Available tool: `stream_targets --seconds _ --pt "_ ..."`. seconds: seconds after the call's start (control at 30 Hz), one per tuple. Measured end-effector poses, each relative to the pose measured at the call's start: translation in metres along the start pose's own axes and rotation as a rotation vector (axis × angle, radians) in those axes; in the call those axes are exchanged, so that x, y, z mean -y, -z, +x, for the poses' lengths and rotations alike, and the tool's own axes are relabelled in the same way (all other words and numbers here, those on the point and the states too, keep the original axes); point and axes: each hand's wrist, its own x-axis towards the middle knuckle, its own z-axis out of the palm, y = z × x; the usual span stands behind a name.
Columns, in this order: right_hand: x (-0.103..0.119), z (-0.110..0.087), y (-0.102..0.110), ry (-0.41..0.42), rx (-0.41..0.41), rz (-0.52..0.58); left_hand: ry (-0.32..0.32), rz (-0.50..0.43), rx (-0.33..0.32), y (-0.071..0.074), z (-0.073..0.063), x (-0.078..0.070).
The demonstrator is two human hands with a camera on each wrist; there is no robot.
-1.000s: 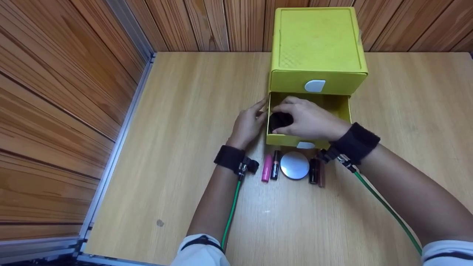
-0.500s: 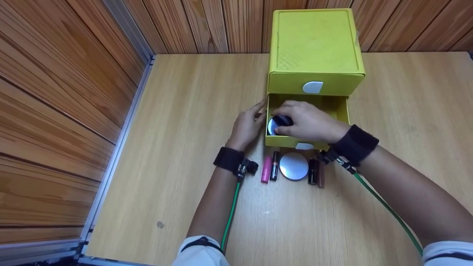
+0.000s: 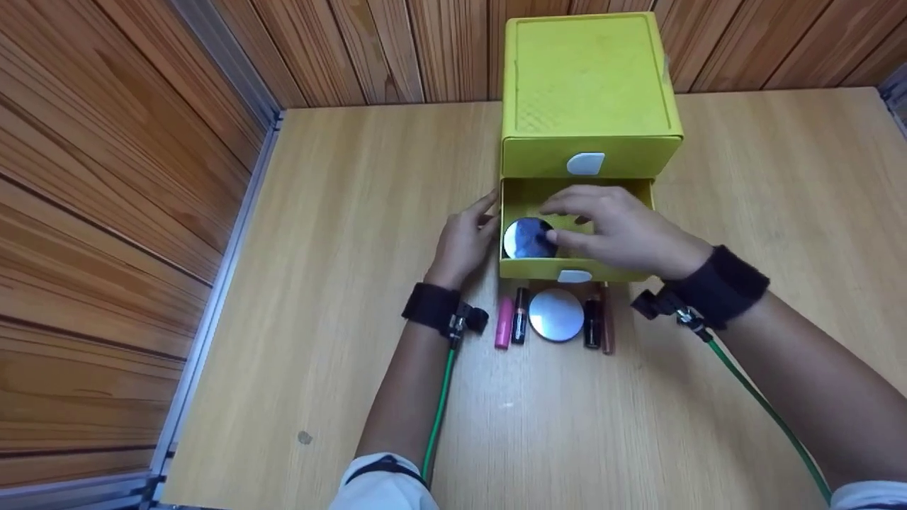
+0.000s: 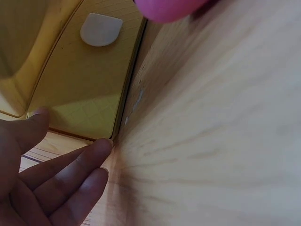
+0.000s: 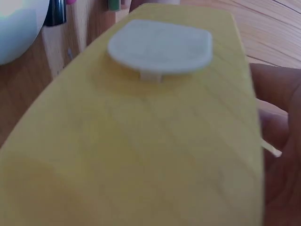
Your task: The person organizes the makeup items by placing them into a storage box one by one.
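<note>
Silvery-blue compact [image 3: 526, 239] is lying just left of the right hand [image 3: 623, 223]; the thumb tip overlaps its right edge, but I cannot tell whether they touch. Fingers and thumb of this hand stand apart, grasping nothing. The compact is inside the pulled-out lower drawer [image 3: 528, 270], in its near left corner. At the drawer's left outer side, the left hand [image 3: 462, 244] has its fingers extended, with fingertips against the lower corner. Beyond rises the yellow box [image 3: 592, 78]. On the near side of the drawer, from left to right, are a pink tube [image 3: 504, 322], a slim black tube [image 3: 520, 316], a silver disc [image 3: 556, 315], a thicker black tube [image 3: 592, 326] and a brown tube [image 3: 608, 327].
</note>
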Motion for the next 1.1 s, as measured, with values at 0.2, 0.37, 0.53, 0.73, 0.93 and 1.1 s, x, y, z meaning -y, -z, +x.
stream_targets --seconds 0.2,0.37,0.53,0.73,0.93,1.1 --pt "-0.007 -0.031 0.015 -0.023 -0.185 0.024 -0.002 -0.019 0.000 0.001 0.000 0.000" --pt "-0.020 -0.055 0.019 -0.020 -0.445 0.039 -0.003 -0.034 0.004 0.001 0.000 0.000" --pt "-0.049 -0.069 0.015 -0.089 -0.818 0.318 0.009 -0.032 0.008 0.000 0.001 0.000" --pt "-0.095 -0.072 -0.003 -0.216 -1.137 0.867 0.012 -0.010 -0.003 0.002 0.002 0.000" --pt "-0.112 -0.068 -0.030 -0.303 -1.129 0.999 0.011 -0.017 0.007 -0.001 0.001 0.000" --pt "-0.117 -0.058 -0.046 -0.344 -1.000 0.932 0.000 -0.010 0.003 -0.001 0.002 -0.001"
